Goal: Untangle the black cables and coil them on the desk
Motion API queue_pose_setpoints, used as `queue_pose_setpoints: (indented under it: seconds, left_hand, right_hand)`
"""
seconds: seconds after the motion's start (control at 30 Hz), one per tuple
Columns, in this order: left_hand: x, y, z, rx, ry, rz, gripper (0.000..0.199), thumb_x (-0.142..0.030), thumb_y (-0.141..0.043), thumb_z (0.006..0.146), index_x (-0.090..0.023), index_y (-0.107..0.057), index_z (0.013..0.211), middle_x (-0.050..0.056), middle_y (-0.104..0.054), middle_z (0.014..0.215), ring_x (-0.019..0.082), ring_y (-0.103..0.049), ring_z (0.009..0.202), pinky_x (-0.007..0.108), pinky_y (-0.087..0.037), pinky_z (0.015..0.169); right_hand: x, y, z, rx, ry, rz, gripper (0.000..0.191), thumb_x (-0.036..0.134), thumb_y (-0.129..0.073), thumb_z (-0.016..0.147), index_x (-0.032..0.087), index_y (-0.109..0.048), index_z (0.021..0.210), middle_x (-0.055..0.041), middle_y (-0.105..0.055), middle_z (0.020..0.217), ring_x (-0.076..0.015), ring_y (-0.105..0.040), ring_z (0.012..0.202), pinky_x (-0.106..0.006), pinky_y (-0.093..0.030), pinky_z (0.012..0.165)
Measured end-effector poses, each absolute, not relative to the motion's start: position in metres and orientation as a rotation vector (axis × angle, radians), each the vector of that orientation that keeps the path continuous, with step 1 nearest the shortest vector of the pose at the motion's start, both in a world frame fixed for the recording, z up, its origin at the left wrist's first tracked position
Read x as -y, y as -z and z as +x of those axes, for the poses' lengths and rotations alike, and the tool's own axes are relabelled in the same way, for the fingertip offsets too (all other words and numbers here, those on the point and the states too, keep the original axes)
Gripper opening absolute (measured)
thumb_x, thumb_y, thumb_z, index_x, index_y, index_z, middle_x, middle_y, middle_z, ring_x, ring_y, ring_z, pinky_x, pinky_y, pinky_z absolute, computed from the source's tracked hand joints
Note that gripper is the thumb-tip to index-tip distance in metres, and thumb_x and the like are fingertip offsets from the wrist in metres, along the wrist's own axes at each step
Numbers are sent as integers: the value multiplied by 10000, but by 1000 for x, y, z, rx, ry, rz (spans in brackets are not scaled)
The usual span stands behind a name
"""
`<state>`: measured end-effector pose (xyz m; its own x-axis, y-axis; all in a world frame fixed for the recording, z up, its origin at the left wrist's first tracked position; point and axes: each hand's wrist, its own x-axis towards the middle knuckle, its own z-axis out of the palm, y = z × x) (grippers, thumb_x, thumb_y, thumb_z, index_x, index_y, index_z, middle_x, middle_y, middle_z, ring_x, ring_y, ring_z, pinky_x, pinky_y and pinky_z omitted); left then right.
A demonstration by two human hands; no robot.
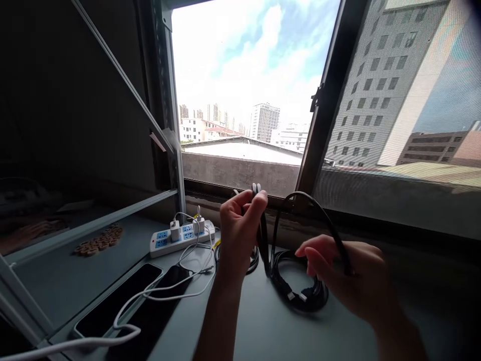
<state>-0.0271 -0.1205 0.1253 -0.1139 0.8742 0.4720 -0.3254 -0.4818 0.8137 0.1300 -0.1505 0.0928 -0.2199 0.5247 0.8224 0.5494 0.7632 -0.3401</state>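
My left hand is raised above the desk, thumb and fingers pinched round a folded black cable whose loop tops show above the fingertips. One length of it arches over to the right into my right hand, running along the inside of the palm. My right hand is curled, thumb and forefinger close together. Under the hands, a coiled black cable rests on the desk with two plugs showing light metal ends. Another black coil is partly hidden behind my left wrist.
A white power strip with two chargers plugged in stands left of my left hand. White charging cords run across two dark phones. A metal shelf frame borders the left; a window is behind.
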Motion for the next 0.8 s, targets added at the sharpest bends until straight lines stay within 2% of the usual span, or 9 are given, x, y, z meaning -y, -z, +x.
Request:
queue_pose_setpoints:
  seconds: [0.13,0.23,0.4,0.6,0.7,0.8]
  left_hand:
    - [117,-125,-32,-659,-1743,1261,380,-318,-587,746,-189,-305,527,-89,-269,374,34,-248,299,204,-141,314]
    - [119,-128,-31,-654,-1808,1210,349,-299,-572,751,-186,-331,525,-91,-273,356,32,-239,286,196,-136,306]
    - [120,-128,-27,-629,-1876,1196,325,-296,-560,755,-191,-344,535,-92,-281,354,35,-244,291,188,-158,305]
    - [112,-125,-25,-766,-1949,1182,362,-305,-581,733,-186,-327,504,-93,-273,356,31,-228,296,182,-158,303]
    - [106,-123,-30,-812,-1980,1187,351,-323,-586,730,-185,-354,506,-92,-283,359,32,-229,293,184,-159,298]
    - [102,-122,-37,-847,-1984,1221,355,-330,-582,736,-182,-357,505,-89,-281,375,31,-232,301,181,-163,297]
  right_hand:
    - [152,-95,127,1898,59,-796,181,266,-567,835,185,-623,682,51,-531,476,-60,-478,406,-185,-355,432]
    - [152,-94,126,1884,31,-812,192,305,-571,832,183,-626,695,51,-532,474,-57,-459,397,-179,-360,430]
    - [147,-96,127,1663,-51,-1015,245,419,-552,826,198,-653,854,54,-522,463,-62,-464,364,-166,-372,393]
    - [149,-109,132,1308,-92,-1227,349,507,-550,790,216,-660,948,58,-456,389,-66,-400,329,-149,-295,323]
    - [151,-113,135,1258,-182,-1181,350,501,-568,784,211,-653,961,59,-447,376,-59,-374,326,-136,-281,320]
    - [149,-111,143,1270,-451,-986,334,495,-569,790,202,-622,942,69,-455,368,-52,-325,268,-137,-255,282]
